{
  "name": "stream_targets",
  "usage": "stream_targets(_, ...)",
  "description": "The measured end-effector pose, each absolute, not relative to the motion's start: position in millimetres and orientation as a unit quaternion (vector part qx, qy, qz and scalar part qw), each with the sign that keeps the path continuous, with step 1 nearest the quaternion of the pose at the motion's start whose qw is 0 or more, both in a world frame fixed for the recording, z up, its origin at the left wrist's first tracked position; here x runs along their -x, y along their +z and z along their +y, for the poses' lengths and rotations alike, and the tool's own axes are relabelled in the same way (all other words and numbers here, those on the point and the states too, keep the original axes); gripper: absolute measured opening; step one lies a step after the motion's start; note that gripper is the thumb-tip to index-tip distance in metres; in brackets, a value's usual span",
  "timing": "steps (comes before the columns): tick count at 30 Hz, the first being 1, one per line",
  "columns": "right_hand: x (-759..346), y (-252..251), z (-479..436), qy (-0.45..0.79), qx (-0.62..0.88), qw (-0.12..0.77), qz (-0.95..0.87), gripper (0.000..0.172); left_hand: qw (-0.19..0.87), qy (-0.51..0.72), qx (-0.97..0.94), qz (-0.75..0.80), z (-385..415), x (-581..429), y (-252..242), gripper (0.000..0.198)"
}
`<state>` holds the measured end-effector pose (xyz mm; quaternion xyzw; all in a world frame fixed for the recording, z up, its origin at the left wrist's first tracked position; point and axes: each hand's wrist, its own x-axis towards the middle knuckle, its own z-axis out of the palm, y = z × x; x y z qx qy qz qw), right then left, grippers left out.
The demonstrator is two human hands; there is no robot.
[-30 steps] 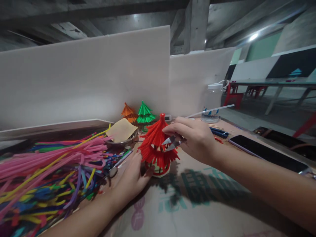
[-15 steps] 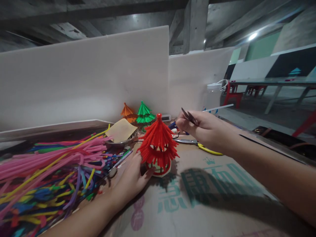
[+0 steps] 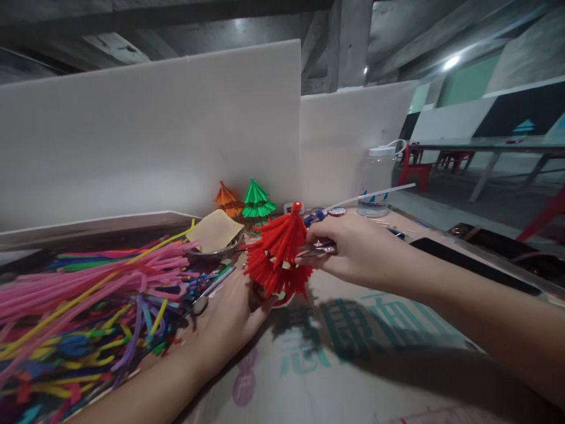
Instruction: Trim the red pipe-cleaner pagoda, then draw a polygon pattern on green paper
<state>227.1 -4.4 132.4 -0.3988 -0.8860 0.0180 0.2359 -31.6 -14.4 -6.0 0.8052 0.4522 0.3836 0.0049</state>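
A red pipe-cleaner pagoda (image 3: 279, 253) stands on the cardboard-covered table (image 3: 353, 365), tilted to the right. My left hand (image 3: 229, 318) grips its base from the left, fingers curled round it. My right hand (image 3: 353, 250) is closed on a small pair of metal tweezers (image 3: 315, 250), whose tips reach into the pagoda's red fringe. Orange (image 3: 227, 199) and green (image 3: 257, 202) pagodas stand behind it by the white partition.
A big heap of coloured pipe cleaners (image 3: 79, 306) fills the left side. A metal dish with a tan card (image 3: 214, 232) sits behind my left hand. A plastic bottle (image 3: 375, 182), a white rod (image 3: 375, 194) and a dark phone (image 3: 477, 265) lie to the right.
My right hand lifted up and away from the pagoda, then came back down with the tweezers to its fringe. The pagoda now leans to the right.
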Motion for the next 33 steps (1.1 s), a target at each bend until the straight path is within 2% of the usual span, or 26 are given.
stream_targets(2, -227.8, 131.9, -4.3, 0.020, 0.394, 0.228, -0.890, 0.012, 0.006, 0.384, -0.807, 0.449, -14.0, 32.1, -6.6, 0.022)
stream_targets(6, -230.1, 131.3, -2.3, 0.043, 0.383, 0.216, -0.897, 0.014, 0.014, 0.383, -0.804, 0.456, -12.1, 32.5, -8.9, 0.022)
stream_targets(10, -233.5, 138.2, -2.6, 0.062, 0.371, 0.266, -0.888, 0.015, 0.026, 0.388, -0.796, 0.464, -10.8, 30.9, -8.3, 0.021)
stream_targets(15, -241.5, 147.5, 0.3, 0.047, 0.358, 0.338, -0.869, 0.037, 0.041, 0.399, -0.793, 0.458, -6.9, 32.3, -9.2, 0.032)
stream_targets(17, -245.3, 148.8, 2.1, 0.055, 0.350, 0.360, -0.863, 0.041, 0.054, 0.398, -0.798, 0.449, -4.3, 34.4, -11.0, 0.032)
stream_targets(21, -250.5, 150.8, 3.4, 0.081, 0.347, 0.376, -0.856, 0.017, 0.080, 0.398, -0.806, 0.430, 1.5, 39.5, -13.9, 0.027)
stream_targets(23, -251.3, 152.0, 2.7, 0.075, 0.351, 0.371, -0.856, 0.011, 0.086, 0.402, -0.803, 0.432, 4.5, 41.6, -14.7, 0.027)
stream_targets(27, -250.8, 153.1, 0.9, 0.049, 0.357, 0.358, -0.861, 0.023, 0.095, 0.403, -0.796, 0.441, 8.1, 43.5, -15.7, 0.033)
stream_targets(30, -250.8, 152.4, 2.0, 0.040, 0.359, 0.352, -0.863, 0.031, 0.100, 0.397, -0.794, 0.450, 6.4, 42.8, -15.8, 0.046)
stream_targets(33, -251.2, 150.9, 6.0, 0.052, 0.367, 0.356, -0.858, 0.022, 0.102, 0.388, -0.794, 0.457, 2.0, 41.1, -14.1, 0.057)
